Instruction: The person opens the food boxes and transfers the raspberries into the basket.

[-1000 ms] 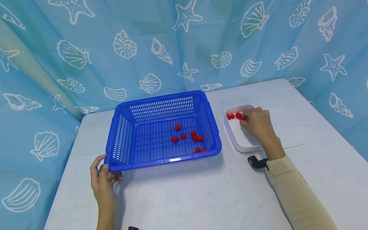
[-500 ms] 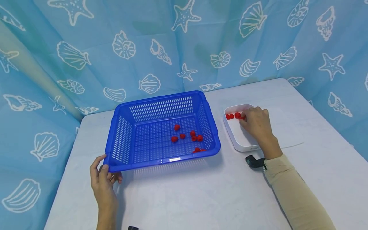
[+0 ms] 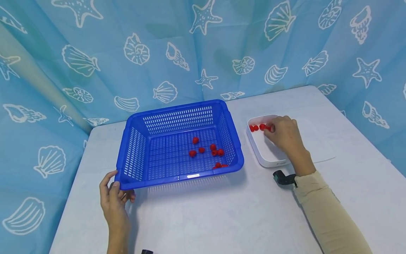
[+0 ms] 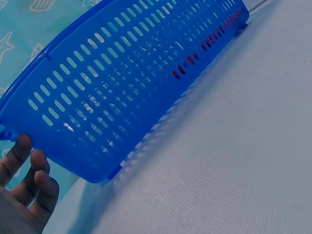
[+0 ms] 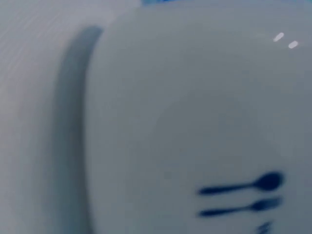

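The left hand pinched the near-left corner of the rectangular blue plastic basket, near the white table's far edge; a tug could have rolled its small red berries. Rightward, inside a low white box, the right hand pinched 1 red berry; a loose grip could have dropped it. The basket's long axis ran left to right, roughly parallel to that far edge.

The head view is bright, the wrist views dimmer, the right blurred.

Light-blue curtain with white shell and starfish prints behind and beside a white tabletop
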`<state>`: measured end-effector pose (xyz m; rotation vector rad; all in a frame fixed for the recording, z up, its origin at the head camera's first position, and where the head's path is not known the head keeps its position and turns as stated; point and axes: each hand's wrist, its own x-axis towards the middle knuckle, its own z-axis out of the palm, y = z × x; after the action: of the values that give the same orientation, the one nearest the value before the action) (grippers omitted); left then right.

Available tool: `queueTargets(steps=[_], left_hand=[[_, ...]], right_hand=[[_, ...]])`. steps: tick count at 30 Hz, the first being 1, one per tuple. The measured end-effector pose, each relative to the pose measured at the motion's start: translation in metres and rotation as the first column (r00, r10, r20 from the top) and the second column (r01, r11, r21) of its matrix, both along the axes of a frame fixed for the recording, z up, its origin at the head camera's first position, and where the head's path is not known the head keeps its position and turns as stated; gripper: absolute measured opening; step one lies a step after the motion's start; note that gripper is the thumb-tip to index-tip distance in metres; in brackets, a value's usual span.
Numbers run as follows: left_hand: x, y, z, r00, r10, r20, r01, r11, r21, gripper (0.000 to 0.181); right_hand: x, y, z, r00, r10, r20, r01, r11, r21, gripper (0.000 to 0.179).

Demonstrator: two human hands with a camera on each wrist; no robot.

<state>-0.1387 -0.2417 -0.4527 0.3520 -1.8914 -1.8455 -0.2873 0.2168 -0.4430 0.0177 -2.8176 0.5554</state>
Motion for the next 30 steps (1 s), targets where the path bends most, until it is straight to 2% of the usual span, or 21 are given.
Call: queueTargets(steps=[5,10,15,26,30], left_hand=[[-0.001,0.0,0.0,1.0,-0.008,-0.008,0.008,1.0,0.014,0.035],[0.0,0.0,0.0,1.0,-0.004,-0.001,0.004,1.0,0.008,0.035],[0.0,0.002,0.001,1.0,-0.003,0.004,0.002,1.0,0.011,0.034],[0.0,0.001,0.002,1.0,0.001,-0.006,-0.001,1.0,0.013,0.035],[0.0,0.001,0.002,1.0,0.006,-0.002,-0.006,1.0,0.005,0.035]], right_hand=[[0.004,-0.001,0.007,0.999,0.013,0.032,-0.011,0.999,-0.049,0.027],[0.008,-0.004,0.015,0.999,0.03,0.021,-0.028,0.996,-0.079,0.032],[0.012,-0.007,0.022,0.999,0.044,0.007,-0.043,0.996,-0.084,0.027],[0.019,-0.014,0.037,0.995,0.072,-0.063,-0.079,0.99,-0.118,0.023],[0.022,-0.017,0.044,0.991,0.104,-0.09,-0.114,0.987,-0.114,0.022]])
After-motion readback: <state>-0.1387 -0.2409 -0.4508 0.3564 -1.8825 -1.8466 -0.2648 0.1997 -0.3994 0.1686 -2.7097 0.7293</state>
